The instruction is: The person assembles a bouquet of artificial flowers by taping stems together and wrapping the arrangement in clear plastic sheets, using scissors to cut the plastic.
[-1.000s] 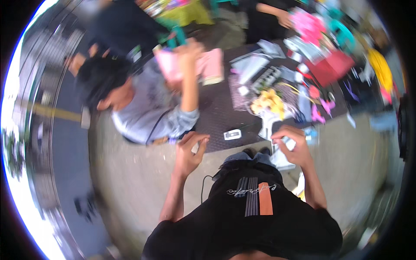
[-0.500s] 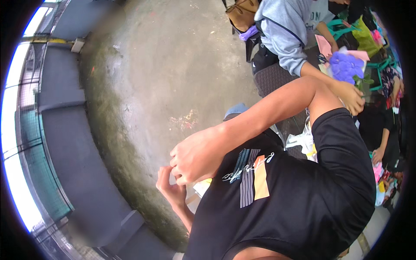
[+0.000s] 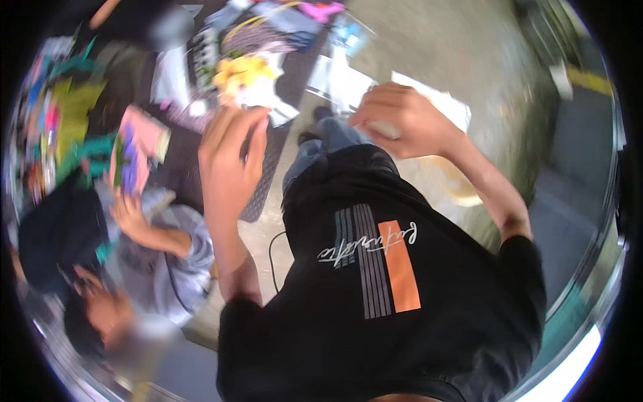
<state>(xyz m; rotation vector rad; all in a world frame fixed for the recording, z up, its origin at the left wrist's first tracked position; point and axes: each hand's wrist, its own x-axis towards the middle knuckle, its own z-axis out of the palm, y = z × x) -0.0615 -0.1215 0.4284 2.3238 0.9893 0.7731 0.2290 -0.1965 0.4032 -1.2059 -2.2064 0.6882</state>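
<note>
My left hand is raised beside the dark table, its fingers bent toward the thumb. Anything between them is too blurred to make out. Across from it, my right hand is held in front of my jeans with fingers curled in. A pale patch shows between its fingers and thumb, and I cannot tell what it is. Nearest my left hand on the table lies a bunch of yellow flowers on white sheeting. White paper shows just beyond my right hand.
The table has a dark woven cover and bears cloth and craft materials. At left a person in a grey hoodie holds a pink wrap with purple flowers. A round tan object sits below my right forearm. A grey wall runs along the right.
My view has swung round, so the table and the person in grey are now at the left and the wall at the right. My hands were close together at the left and are now apart.
</note>
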